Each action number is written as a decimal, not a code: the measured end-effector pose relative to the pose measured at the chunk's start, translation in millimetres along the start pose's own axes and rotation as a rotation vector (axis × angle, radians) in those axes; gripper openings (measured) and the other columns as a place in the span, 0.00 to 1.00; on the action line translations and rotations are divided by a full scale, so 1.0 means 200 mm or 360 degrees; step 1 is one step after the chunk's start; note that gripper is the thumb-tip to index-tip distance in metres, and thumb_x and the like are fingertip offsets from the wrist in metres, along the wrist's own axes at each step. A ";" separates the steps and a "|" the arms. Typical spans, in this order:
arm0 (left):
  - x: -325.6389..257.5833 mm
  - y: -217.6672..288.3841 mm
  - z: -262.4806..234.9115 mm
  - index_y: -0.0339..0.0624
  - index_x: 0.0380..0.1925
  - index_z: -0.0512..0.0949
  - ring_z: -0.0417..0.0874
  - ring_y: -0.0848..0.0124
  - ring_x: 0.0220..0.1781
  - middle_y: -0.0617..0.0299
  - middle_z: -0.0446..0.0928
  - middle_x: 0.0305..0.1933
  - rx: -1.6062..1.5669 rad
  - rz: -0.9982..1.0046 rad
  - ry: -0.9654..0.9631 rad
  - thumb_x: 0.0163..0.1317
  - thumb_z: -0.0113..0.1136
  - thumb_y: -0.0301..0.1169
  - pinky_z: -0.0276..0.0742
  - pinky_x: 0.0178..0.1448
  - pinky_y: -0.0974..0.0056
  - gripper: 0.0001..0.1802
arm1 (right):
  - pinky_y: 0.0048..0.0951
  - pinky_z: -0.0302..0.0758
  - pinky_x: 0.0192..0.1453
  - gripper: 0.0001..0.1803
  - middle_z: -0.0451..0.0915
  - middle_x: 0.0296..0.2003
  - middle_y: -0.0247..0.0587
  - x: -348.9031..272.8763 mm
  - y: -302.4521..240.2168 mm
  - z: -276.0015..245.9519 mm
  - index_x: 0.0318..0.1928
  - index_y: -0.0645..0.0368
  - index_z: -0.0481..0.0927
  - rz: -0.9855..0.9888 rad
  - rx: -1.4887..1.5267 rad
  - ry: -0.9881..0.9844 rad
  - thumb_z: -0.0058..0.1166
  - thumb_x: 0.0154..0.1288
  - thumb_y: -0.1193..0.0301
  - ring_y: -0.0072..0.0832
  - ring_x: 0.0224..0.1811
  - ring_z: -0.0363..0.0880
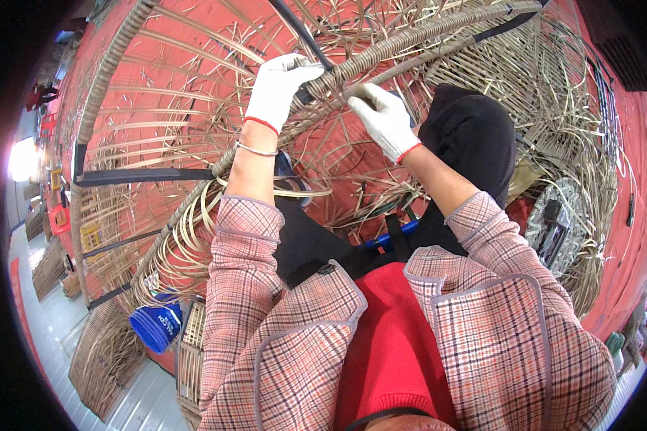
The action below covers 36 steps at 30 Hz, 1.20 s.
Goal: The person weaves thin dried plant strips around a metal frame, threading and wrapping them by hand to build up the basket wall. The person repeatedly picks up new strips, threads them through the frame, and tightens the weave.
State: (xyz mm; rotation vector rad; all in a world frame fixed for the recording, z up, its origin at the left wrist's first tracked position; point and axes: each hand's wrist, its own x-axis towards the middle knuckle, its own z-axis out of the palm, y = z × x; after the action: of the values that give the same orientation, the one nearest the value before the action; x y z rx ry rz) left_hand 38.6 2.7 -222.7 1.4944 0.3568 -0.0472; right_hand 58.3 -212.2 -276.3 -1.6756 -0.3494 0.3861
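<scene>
white gloves point(280, 90), pink plaid jacket point(266, 287), blue tub point(157, 325)

place: weaving workshop | signs: rattan frames point(158, 108), loose cane strips point(582, 165), red floor point(625, 215)

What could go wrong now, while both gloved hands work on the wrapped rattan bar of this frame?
The left hand and right hand sit close together on the wrapped bar; if either slips, the winding might loosen. Many loose rattan strips curl near the forearms, so a sleeve could catch on one. The strip ends look stiff and may scratch the bare wrists above the gloves.
</scene>
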 end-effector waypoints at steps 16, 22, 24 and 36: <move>0.12 -0.06 -0.04 0.38 0.49 0.87 0.84 0.74 0.46 0.64 0.87 0.46 0.0489 -0.0598 -0.0406 0.71 0.60 0.33 0.79 0.52 0.65 0.14 | 0.33 0.76 0.66 0.28 0.84 0.56 0.41 0.19 0.11 0.03 0.64 0.56 0.80 -0.0042 0.0472 -0.0305 0.58 0.63 0.85 0.31 0.60 0.82; 0.14 -0.09 -0.09 0.44 0.52 0.86 0.83 0.57 0.58 0.54 0.86 0.52 0.1827 0.0700 -0.0814 0.68 0.54 0.31 0.73 0.68 0.59 0.17 | 0.43 0.83 0.54 0.18 0.86 0.46 0.52 0.23 0.30 0.09 0.53 0.52 0.88 -0.0364 -0.0390 -0.0061 0.63 0.61 0.71 0.49 0.49 0.85; 0.09 -0.05 -0.06 0.46 0.50 0.87 0.83 0.57 0.59 0.54 0.86 0.52 0.1614 0.0514 -0.0665 0.72 0.54 0.35 0.73 0.67 0.58 0.15 | 0.47 0.83 0.49 0.13 0.86 0.40 0.52 0.24 0.33 0.11 0.46 0.50 0.90 -0.0489 -0.0753 0.0002 0.65 0.61 0.65 0.51 0.43 0.86; -0.24 0.01 0.19 0.36 0.44 0.87 0.89 0.61 0.46 0.54 0.88 0.45 0.1504 0.0673 0.0206 0.56 0.79 0.39 0.81 0.56 0.60 0.21 | 0.44 0.83 0.53 0.16 0.85 0.47 0.44 0.27 0.29 0.09 0.53 0.50 0.83 -0.0331 -0.0872 -0.0180 0.60 0.64 0.66 0.47 0.49 0.85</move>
State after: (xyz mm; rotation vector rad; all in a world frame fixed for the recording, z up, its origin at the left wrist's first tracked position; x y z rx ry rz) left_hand 0.6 -42.5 -207.6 2.4907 0.1011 0.2521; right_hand 100.1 -180.5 -337.9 -2.1270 -0.7586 0.2397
